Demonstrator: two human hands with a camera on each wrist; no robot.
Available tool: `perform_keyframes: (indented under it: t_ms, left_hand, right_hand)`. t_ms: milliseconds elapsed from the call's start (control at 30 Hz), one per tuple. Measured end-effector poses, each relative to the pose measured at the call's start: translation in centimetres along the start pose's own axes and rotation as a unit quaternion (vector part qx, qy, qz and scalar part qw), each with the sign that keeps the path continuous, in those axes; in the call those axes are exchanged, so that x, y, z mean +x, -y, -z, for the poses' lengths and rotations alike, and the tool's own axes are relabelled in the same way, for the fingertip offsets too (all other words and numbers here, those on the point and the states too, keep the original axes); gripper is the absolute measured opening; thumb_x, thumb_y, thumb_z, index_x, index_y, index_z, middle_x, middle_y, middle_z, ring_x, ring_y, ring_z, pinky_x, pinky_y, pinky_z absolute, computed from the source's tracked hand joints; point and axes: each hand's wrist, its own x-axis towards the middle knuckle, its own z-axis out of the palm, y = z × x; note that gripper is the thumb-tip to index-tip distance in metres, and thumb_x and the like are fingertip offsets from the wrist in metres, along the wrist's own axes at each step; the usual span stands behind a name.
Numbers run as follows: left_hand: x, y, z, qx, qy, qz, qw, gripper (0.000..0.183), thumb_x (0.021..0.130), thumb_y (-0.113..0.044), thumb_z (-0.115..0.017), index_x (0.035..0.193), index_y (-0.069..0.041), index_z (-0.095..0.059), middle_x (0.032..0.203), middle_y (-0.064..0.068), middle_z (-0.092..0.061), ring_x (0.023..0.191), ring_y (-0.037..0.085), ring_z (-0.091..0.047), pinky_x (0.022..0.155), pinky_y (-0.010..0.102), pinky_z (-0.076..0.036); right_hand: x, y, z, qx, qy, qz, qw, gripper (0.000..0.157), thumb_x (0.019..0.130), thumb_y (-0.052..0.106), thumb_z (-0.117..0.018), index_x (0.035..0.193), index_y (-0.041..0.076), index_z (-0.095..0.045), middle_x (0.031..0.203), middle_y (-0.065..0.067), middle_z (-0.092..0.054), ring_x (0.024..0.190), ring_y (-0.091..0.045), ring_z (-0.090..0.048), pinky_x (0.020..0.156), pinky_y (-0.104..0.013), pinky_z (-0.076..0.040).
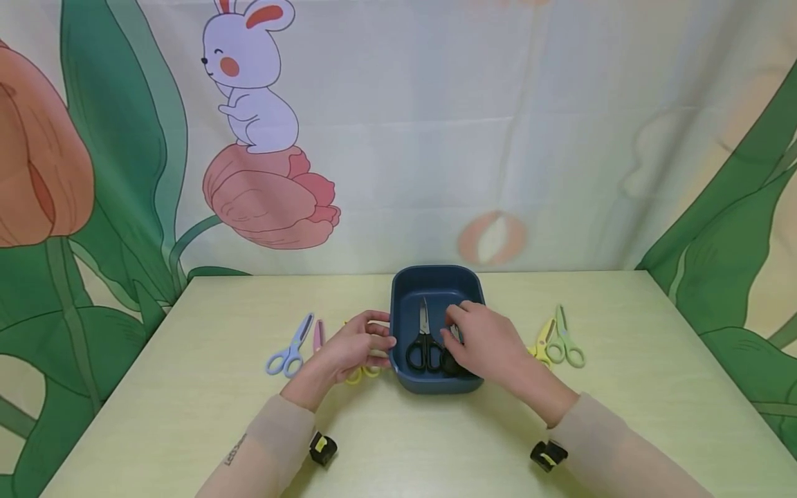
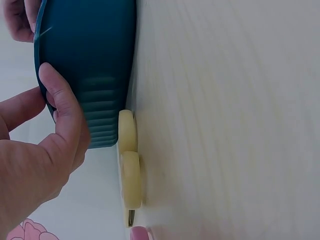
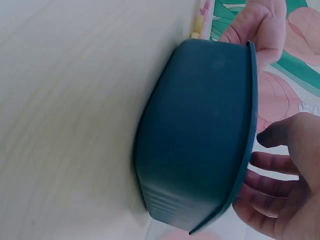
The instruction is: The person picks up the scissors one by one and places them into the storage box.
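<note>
A dark blue bin (image 1: pixel 436 277) stands mid-table, holding black-handled scissors (image 1: pixel 424 349) with the blades pointing to the back. My left hand (image 1: pixel 358 346) pinches the bin's left rim; in the left wrist view, digits lie on both sides of that rim. My right hand (image 1: pixel 488 339) reaches over the right rim, thumb and fingers bent and apart around a metal blade (image 1: pixel 456 333). Below that blade shows a black handle (image 1: pixel 451 363), mostly covered by the hand. In the right wrist view the fingertips are hidden behind the bin's wall.
Blue scissors (image 1: pixel 287 358), pink scissors (image 1: pixel 319 335) and yellow scissors (image 1: pixel 355 375) lie left of the bin. More yellow scissors (image 1: pixel 542 346) and green scissors (image 1: pixel 565 346) lie to its right. A printed curtain (image 1: pixel 398 138) hangs behind the table.
</note>
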Motion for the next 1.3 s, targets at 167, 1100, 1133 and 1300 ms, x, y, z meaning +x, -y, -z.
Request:
perform_keyframes:
  t_ms: [167, 1100, 1133, 1300]
  left_hand:
    - [0.1, 0.1, 0.0, 0.003, 0.004, -0.002, 1.0000, 0.053, 0.098, 0.008, -0.060, 0.147, 0.004, -0.039, 0.111, 0.016, -0.052, 0.083, 0.022, -0.061, 0.076, 0.037, -0.061]
    - [0.2, 0.1, -0.1, 0.007, 0.002, 0.001, 1.0000, 0.052, 0.099, 0.008, -0.059, 0.147, 0.003, -0.039, 0.110, 0.015, -0.051, 0.083, 0.022, -0.060, 0.075, 0.036, -0.061]
    - [0.2, 0.1, -0.1, 0.007, 0.001, 0.002, 1.0000, 0.053, 0.099, 0.008, -0.059, 0.147, 0.003, -0.039, 0.110, 0.015, -0.051, 0.083, 0.023, -0.060, 0.075, 0.036, -0.061]
    - [0.1, 0.1, 0.0, 0.009, 0.001, 0.005, 0.9999, 0.053, 0.099, 0.007, -0.059, 0.148, 0.003, -0.038, 0.112, 0.016, -0.051, 0.084, 0.023, -0.061, 0.077, 0.037, -0.061]
  right_hand:
    - [-0.3, -1.1, 0.7, 0.031, -0.049, -0.014, 0.998, 0.010, 0.097, 0.020, -0.071, 0.098, 0.012, -0.067, 0.083, 0.001, -0.059, 0.064, -0.012, -0.050, 0.051, -0.028, -0.044]
    - [-5.2, -9.7, 2.5, 0.049, 0.178, -0.225, 0.957, 0.032, 0.100, 0.020, -0.061, 0.121, -0.004, -0.060, 0.100, -0.017, -0.059, 0.076, -0.026, -0.052, 0.061, -0.037, -0.046]
    - [-5.3, -9.9, 2.5, 0.049, 0.184, -0.232, 0.954, 0.032, 0.100, 0.020, -0.061, 0.121, -0.004, -0.060, 0.102, -0.018, -0.059, 0.077, -0.026, -0.052, 0.061, -0.038, -0.046]
    - [-6.2, -10.9, 2.7, 0.053, 0.202, -0.239, 0.948, 0.032, 0.099, 0.019, -0.059, 0.119, -0.006, -0.059, 0.106, -0.023, -0.057, 0.084, -0.030, -0.054, 0.066, -0.044, -0.049]
